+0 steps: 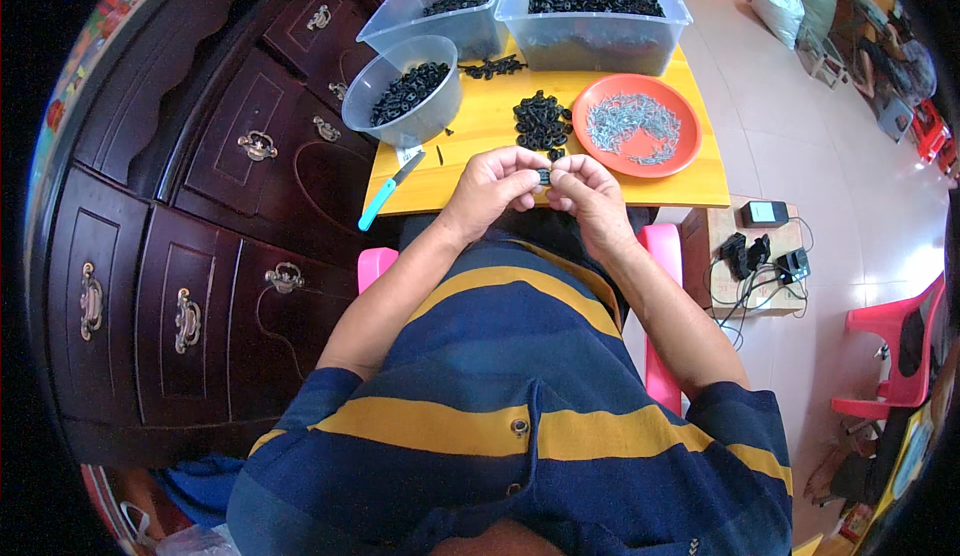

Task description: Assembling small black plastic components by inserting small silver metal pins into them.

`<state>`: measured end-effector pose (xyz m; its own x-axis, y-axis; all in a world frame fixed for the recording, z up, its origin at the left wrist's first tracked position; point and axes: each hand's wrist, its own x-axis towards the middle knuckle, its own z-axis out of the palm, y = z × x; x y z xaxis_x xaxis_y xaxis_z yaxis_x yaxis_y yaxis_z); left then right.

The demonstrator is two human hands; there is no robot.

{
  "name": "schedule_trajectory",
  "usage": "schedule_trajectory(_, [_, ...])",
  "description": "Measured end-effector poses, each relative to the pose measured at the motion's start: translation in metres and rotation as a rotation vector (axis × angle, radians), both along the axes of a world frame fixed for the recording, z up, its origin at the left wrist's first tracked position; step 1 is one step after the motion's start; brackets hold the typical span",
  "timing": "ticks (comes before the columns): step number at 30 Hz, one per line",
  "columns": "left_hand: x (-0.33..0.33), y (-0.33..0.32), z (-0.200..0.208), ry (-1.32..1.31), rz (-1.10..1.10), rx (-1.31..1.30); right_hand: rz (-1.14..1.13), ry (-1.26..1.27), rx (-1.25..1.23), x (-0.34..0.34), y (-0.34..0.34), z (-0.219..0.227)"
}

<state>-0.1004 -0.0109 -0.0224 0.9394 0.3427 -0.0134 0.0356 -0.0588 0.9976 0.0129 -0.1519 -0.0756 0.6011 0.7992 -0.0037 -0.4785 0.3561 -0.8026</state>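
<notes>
Both hands meet at the front edge of the yellow table (480,134). My left hand (497,184) and my right hand (588,192) pinch a small black plastic part (544,176) between thumbs and fingers; its exact kind is too small to tell. Just beyond them lies a pile of small black parts (541,121). To the right of that pile, an orange-red plate (682,156) bears many small silvery metal pins or screws (632,121). A turquoise-handled knife (380,199) rests at the table's left edge, left of my left hand.
A round clear tub (440,116) and two rectangular clear bins (640,44) (385,38) hold black parts. Dark wooden drawers (200,256) stand close on the left. At right are a box (725,246) with adapters and cables, and a pink chair (900,341). A person (905,61) sits farther back.
</notes>
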Motion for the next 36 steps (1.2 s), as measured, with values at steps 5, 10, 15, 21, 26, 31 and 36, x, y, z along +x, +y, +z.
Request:
schedule_trajectory(5, [0.001,-0.002,0.002,0.004,0.02,-0.029,0.03,-0.005,-0.001,0.0,0.0,0.002])
schedule_trajectory(10, [0.002,-0.002,0.005,-0.02,0.017,-0.027,0.074,0.053,0.017,0.002,-0.001,0.0])
schedule_trajectory(15, [0.006,0.001,0.006,-0.022,-0.002,-0.059,0.114,0.123,0.061,0.004,-0.001,0.002])
schedule_trajectory(21, [0.011,0.001,0.005,-0.016,-0.035,0.029,0.112,0.103,0.077,0.006,-0.001,0.002])
schedule_trajectory(26, [0.012,0.019,-0.003,-0.054,-0.105,-0.483,0.117,0.091,0.024,0.006,-0.003,0.004])
schedule_trajectory(31, [0.012,0.029,-0.011,-0.227,-0.233,-0.944,0.11,0.101,0.017,0.007,-0.004,0.007])
schedule_trajectory(36, [0.01,0.033,-0.016,-0.348,-0.302,-1.156,0.115,0.107,0.006,0.006,-0.004,0.008])
